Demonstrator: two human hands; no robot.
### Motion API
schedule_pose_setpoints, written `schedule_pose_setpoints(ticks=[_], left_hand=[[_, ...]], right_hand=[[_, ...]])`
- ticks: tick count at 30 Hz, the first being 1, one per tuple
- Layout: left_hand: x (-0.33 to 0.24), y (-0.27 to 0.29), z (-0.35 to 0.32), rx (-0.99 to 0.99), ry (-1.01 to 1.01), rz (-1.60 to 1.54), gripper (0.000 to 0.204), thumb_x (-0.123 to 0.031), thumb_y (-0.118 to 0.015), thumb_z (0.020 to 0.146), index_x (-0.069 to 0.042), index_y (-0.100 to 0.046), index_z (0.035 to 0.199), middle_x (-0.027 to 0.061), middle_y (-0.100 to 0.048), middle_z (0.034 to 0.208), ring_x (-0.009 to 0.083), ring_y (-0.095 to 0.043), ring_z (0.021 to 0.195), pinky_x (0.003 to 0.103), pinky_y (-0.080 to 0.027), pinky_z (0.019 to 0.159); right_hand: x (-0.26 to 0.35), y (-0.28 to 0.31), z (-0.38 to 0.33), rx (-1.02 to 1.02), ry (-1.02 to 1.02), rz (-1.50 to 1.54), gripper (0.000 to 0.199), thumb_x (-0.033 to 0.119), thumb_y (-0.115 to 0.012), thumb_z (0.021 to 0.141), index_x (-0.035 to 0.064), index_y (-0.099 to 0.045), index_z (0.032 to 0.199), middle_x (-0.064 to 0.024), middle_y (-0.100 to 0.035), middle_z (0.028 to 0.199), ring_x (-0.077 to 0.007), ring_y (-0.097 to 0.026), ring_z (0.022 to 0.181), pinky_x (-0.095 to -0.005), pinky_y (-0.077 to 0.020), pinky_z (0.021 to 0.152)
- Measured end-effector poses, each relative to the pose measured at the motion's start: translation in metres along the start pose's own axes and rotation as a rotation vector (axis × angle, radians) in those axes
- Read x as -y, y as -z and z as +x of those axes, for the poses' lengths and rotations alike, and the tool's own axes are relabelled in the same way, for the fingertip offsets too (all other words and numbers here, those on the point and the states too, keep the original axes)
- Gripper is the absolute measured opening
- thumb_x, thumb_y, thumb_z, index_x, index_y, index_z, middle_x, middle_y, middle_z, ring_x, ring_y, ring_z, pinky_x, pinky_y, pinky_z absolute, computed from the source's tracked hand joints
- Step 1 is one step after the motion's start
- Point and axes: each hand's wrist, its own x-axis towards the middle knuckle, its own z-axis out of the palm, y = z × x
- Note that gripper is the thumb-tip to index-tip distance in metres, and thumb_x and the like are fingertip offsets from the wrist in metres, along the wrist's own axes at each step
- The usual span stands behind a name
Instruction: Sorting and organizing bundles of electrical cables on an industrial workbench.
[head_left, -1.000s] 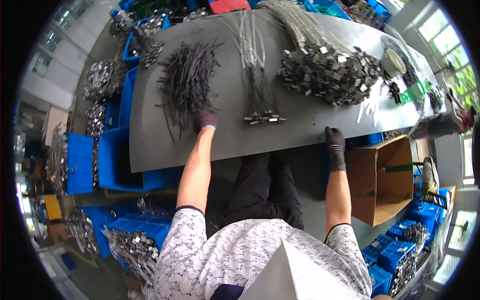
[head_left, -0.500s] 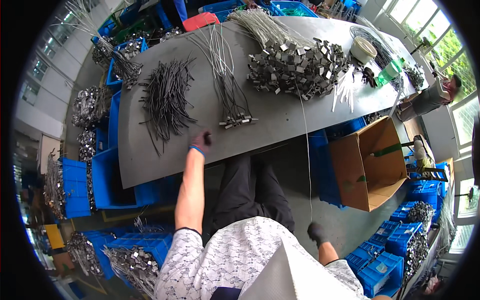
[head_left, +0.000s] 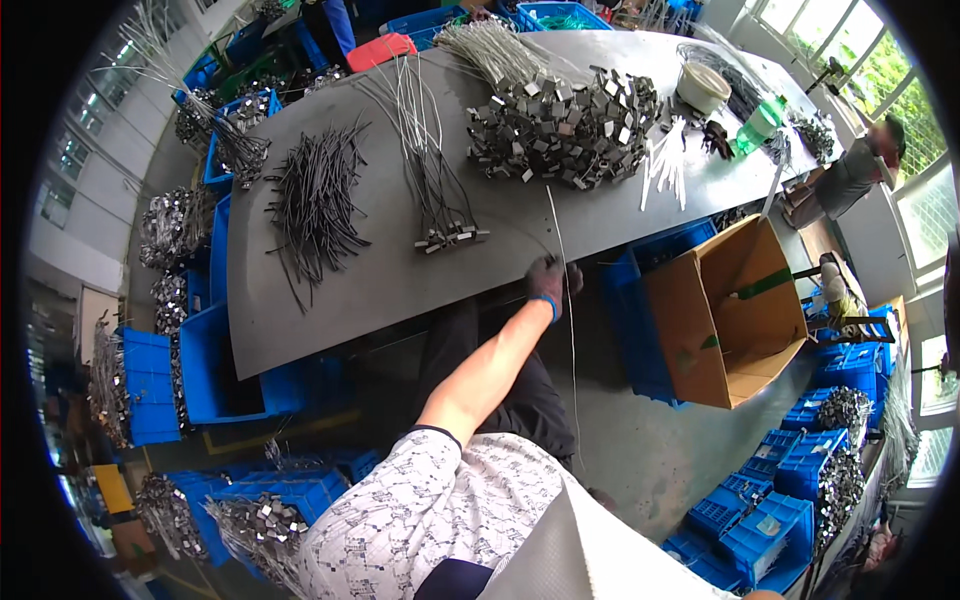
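One thin steel wire [head_left: 560, 262] is being drawn off the desk [head_left: 300, 300] edge, gripped by the gloved left hand [head_left: 548, 280].

The wire runs from the heap of metal clips [head_left: 565, 125] down past the desk edge toward the floor. As a judgement, little is done: a small batch of clipped wires [head_left: 432, 175] lies finished, while the heap and the black cable pile [head_left: 312, 200] remain large. The left hand's fingers are curled shut around the wire; the right hand is out of view.
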Motion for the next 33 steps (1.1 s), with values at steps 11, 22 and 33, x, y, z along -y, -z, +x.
schedule_pose_setpoints(ticks=[11, 22, 33], left_hand=[[-0.177, 0.008, 0.032, -0.101, -0.707, 0.128, 0.018, -0.021, -0.061, 0.097, -0.007, -0.061, 0.086, 0.0073, -0.067, 0.07, 0.018, -0.065, 0.055, 0.032, -0.056, 0.051], [-0.059, 0.07, 0.022, 0.341, 0.074, 0.456, 0.028, -0.019, -0.075, 0.082, -0.005, -0.07, 0.105, 0.0066, -0.072, 0.092, 0.0155, -0.066, 0.076, 0.032, -0.053, 0.07], [-0.126, 0.117, 0.005, 0.024, -0.193, 0.74, 0.031, -0.031, -0.076, 0.078, -0.001, -0.074, 0.088, 0.0108, -0.07, 0.073, 0.0133, -0.063, 0.068, 0.032, -0.051, 0.066]], right_hand=[[-0.038, 0.033, 0.075, 0.043, 0.037, -0.179, 0.031, 0.018, -0.058, 0.086, 0.0064, -0.069, 0.112, -0.0217, -0.065, 0.121, -0.0372, -0.061, 0.116, -0.0442, -0.0499, 0.095], [0.023, 0.081, 0.15, -0.278, 0.266, 0.338, 0.037, 0.037, -0.054, 0.096, 0.007, -0.065, 0.115, -0.0224, -0.071, 0.101, -0.0398, -0.067, 0.099, -0.0474, -0.0515, 0.084], [0.461, 0.326, 0.121, -0.91, 1.368, 0.413, 0.042, 0.005, -0.05, 0.098, 0.0049, -0.042, 0.14, -0.0247, -0.055, 0.123, -0.0384, -0.065, 0.093, -0.0408, -0.0565, 0.08]])
